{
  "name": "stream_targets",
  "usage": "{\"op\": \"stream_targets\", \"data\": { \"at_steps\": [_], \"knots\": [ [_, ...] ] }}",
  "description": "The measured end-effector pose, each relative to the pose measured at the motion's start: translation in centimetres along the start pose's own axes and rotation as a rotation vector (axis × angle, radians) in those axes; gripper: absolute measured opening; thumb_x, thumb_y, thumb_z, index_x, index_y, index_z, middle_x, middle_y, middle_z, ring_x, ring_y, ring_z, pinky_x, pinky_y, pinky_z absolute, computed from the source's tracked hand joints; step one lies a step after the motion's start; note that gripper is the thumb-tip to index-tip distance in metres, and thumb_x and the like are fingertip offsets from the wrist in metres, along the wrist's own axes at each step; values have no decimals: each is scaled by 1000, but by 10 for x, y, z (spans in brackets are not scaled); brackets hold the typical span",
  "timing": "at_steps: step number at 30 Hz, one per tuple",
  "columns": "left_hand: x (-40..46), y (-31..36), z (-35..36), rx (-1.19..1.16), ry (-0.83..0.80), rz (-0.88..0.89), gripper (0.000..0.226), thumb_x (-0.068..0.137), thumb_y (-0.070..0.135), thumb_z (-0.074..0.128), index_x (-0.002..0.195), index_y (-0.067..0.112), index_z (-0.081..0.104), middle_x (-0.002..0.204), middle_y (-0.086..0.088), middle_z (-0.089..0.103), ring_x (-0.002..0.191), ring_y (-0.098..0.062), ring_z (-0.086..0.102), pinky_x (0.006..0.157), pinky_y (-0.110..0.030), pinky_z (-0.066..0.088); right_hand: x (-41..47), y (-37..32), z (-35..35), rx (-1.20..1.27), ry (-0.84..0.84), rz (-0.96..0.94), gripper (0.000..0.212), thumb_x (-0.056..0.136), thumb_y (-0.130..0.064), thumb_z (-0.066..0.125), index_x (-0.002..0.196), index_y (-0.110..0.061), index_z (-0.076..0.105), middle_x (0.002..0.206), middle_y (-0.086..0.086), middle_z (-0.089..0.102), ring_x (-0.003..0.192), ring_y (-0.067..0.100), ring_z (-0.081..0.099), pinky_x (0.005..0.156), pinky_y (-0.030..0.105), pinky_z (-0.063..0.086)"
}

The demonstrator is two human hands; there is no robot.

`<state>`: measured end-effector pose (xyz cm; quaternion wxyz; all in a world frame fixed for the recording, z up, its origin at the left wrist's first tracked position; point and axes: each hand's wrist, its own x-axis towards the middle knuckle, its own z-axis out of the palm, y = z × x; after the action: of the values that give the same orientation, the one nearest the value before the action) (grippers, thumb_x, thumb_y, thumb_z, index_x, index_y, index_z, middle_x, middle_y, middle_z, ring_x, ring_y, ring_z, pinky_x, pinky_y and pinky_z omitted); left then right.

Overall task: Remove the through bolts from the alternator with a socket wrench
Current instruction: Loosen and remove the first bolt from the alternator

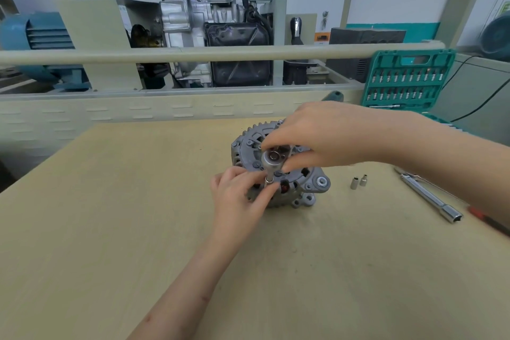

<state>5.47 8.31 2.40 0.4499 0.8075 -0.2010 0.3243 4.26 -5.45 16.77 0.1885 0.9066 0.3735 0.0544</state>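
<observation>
The tan worktop [110, 229] carries everything. At its far right corner stands an open green socket case [408, 77] with rows of bits. Near the middle of the worktop sits the grey alternator [309, 182], finned housing toward the back, mounting lugs toward the front right. The right hand [339, 138] reaches in from the right above the alternator, its grip curled round the round head of the socket wrench [271, 159]; the handle is hidden under the palm. The left hand [240, 196] pinches the socket [268, 180] just below that head, against the alternator's front face (thumb and forefinger closed on it). Right of the alternator lie a long extension bar [433, 199] and two small loose sockets [358, 181].
</observation>
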Motion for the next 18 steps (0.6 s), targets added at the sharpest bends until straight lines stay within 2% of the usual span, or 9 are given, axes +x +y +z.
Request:
{"op": "stream_targets", "data": {
  "at_steps": [2, 3, 4, 6, 8, 10, 12, 14, 18],
  "knots": [
    [1, 0, 0, 11, 7, -12, 20, 67, 31, 67, 71, 12, 70, 65, 20, 49, 79, -1, 44, 83, -14, 18, 1, 0, 0, -95, 31, 5, 43, 87, -54, 36, 113, -22, 49, 88, -2, 62, 91, 23, 56, 89, 36, 40],
    [1, 1, 0, 13, 12, -13, 20, 67, 32, 67, 71, 13, 71, 65, 20, 49, 78, 0, 44, 83, -13, 17, 0, -2, 0, -126, 43, 5, 43, 86, -56, 34, 102, -19, 49, 76, -4, 57, 86, 23, 56, 85, 34, 41],
    [1, 1, 0, 16, 18, -9, 20, 67, 32, 67, 70, 13, 71, 64, 20, 49, 77, 0, 43, 83, -13, 17, 0, -3, -1, -143, 52, 7, 43, 85, -58, 33, 91, -18, 46, 65, -6, 48, 76, 21, 54, 75, 31, 41],
    [0, 1, 1, 24, 30, -1, 19, 66, 32, 68, 69, 14, 71, 63, 20, 48, 75, -2, 43, 82, -13, 17, -2, -8, 0, -145, 66, 25, 43, 85, -59, 33, 79, -17, 38, 56, -8, 33, 55, 13, 40, 50, 26, 28],
    [0, 2, 1, 20, 41, -3, 18, 66, 31, 68, 69, 14, 70, 62, 19, 48, 73, -3, 42, 80, -14, 19, -1, -11, 2, -117, 77, 51, 41, 86, -57, 36, 77, -17, 36, 57, -7, 32, 50, 11, 32, 45, 25, 22],
    [-1, 2, 1, 14, 45, 2, 18, 66, 29, 68, 70, 12, 70, 62, 17, 49, 72, -4, 42, 75, -20, 21, 1, -11, 2, -86, 66, 62, 35, 89, -51, 38, 82, -17, 40, 63, -4, 42, 57, 18, 39, 52, 29, 35],
    [-1, 0, 1, 26, 34, 28, 19, 68, 27, 68, 75, 9, 70, 64, 16, 51, 73, -5, 44, 71, -24, 22, 3, -8, -1, -62, 32, 52, 28, 91, -44, 39, 93, -17, 47, 76, -1, 53, 67, 21, 44, 71, 35, 45],
    [-1, -1, 1, 20, -4, 43, 19, 71, 26, 66, 78, 9, 70, 65, 17, 51, 76, -4, 44, 74, -23, 24, 3, -4, -3, -28, -10, 30, 26, 92, -39, 42, 103, -18, 50, 85, -1, 57, 74, 21, 48, 79, 39, 46],
    [1, -1, -1, -74, 7, -30, 18, 66, 29, 67, 71, 12, 70, 65, 26, 47, 75, 8, 41, 77, -9, 24, 2, -4, -3, 43, -16, -29, 32, 91, -37, 43, 120, -23, 49, 96, 0, 61, 86, 21, 52, 82, 41, 45]
  ]
}}
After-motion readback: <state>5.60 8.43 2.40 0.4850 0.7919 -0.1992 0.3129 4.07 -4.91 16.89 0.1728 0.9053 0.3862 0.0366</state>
